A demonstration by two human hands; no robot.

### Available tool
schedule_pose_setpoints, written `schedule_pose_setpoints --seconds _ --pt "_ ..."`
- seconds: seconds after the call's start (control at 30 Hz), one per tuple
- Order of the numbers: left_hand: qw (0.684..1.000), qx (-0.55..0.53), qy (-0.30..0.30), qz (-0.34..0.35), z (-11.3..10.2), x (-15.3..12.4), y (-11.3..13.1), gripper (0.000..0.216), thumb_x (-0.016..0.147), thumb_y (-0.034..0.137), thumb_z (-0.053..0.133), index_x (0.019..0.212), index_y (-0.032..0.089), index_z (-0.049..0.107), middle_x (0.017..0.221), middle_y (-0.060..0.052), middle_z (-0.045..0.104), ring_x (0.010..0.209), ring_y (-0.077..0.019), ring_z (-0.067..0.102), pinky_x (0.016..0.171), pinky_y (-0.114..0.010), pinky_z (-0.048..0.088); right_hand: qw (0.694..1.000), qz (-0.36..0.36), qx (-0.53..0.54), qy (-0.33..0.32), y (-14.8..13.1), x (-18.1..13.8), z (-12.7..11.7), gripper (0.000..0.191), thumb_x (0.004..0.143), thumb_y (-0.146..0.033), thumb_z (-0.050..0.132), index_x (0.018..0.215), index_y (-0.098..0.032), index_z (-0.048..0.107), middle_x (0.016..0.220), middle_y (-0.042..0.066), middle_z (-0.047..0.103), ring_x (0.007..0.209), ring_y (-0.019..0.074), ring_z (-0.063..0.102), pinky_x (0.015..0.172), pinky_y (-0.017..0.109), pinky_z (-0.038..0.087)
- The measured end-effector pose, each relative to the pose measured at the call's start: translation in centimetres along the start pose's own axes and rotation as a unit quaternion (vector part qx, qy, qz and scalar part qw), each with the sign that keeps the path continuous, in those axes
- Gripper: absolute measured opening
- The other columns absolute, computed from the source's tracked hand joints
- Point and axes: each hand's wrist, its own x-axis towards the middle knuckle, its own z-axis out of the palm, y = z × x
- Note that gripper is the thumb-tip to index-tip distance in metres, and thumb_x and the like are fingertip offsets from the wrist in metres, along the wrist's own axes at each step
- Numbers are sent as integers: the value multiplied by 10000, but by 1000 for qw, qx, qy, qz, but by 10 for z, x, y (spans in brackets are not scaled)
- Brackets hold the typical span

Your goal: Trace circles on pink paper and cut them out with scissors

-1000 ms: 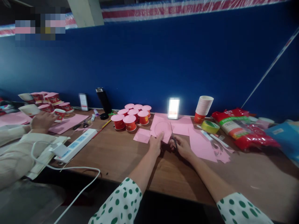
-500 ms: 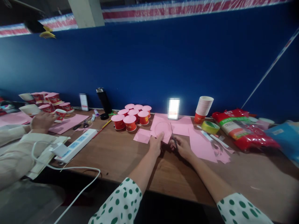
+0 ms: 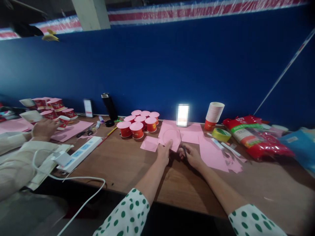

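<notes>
My left hand (image 3: pixel 163 153) pinches the near edge of a pink paper piece (image 3: pixel 171 136) that bears a drawn circle, holding it just above the wooden table (image 3: pixel 128 167). My right hand (image 3: pixel 191 156) is closed round a pair of scissors (image 3: pixel 182 143), whose blades point up into the paper's right side. More pink sheets (image 3: pixel 210 152) lie to the right, and a small pink square (image 3: pixel 150 143) lies to the left.
Several red cups with pink lids (image 3: pixel 137 123) stand behind my hands. A cup stack (image 3: pixel 213 114), green tape roll (image 3: pixel 220 134), glue stick (image 3: pixel 218 143) and red bags (image 3: pixel 256 136) lie right. At left sit a power strip (image 3: pixel 78 152), a black flask (image 3: pixel 109 106) and another person's hand (image 3: pixel 44 128).
</notes>
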Motion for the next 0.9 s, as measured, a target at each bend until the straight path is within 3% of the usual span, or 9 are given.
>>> schedule_pose_setpoints --seconds 0.37,0.63,0.9 --pt "1000 -4 -10 0 1 -1 2 442 512 469 801 626 143 526 419 75 423 352 -51 358 348 -192 256 1000 1 1 0 2 0 0 371 792 -433 551 1036 -157 601 601 -12 601 513 130 562 500 249 468" --pt "1000 -15 -24 2 1 -1 1 463 515 486 796 700 121 579 453 47 487 366 -66 410 347 -196 295 1000 4 3 -2 3 1 0 375 788 -418 558 1048 -151 597 595 -15 594 507 128 560 509 255 474" --pt "1000 -2 -3 -14 1 -1 4 433 528 476 787 622 151 516 390 78 409 322 -68 373 312 -197 278 1000 9 -3 -1 1 0 -1 375 786 -405 562 1057 -149 602 592 -14 601 506 130 562 496 250 463"
